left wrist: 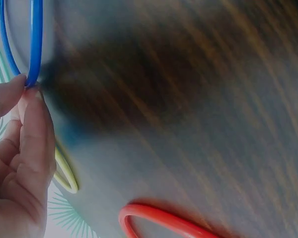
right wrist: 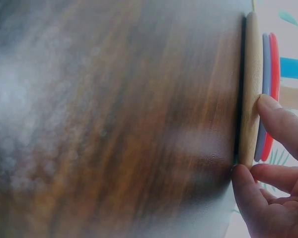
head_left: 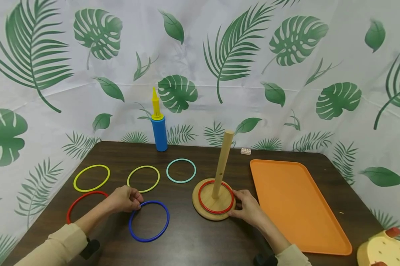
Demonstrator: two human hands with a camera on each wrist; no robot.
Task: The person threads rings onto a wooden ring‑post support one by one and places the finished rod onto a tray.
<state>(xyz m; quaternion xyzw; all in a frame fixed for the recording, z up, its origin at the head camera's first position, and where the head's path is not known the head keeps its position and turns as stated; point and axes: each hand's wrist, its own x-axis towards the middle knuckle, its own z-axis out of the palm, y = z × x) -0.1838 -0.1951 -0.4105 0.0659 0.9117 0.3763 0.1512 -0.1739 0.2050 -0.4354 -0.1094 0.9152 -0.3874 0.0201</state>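
A blue ring lies flat on the dark wooden table. My left hand pinches its upper-left edge between thumb and fingers. The left wrist view shows the blue ring held at my left hand's fingertips. A round wooden base carries an upright wooden peg and a red ring lying around it. My right hand grips the base's right rim. In the right wrist view, my right hand clasps the base edge between thumb and fingers, beside the red ring.
Loose on the table's left half lie a second red ring, a yellow ring, a yellow-green ring and a teal ring. A blue and yellow pump stands at the back. An orange tray lies on the right.
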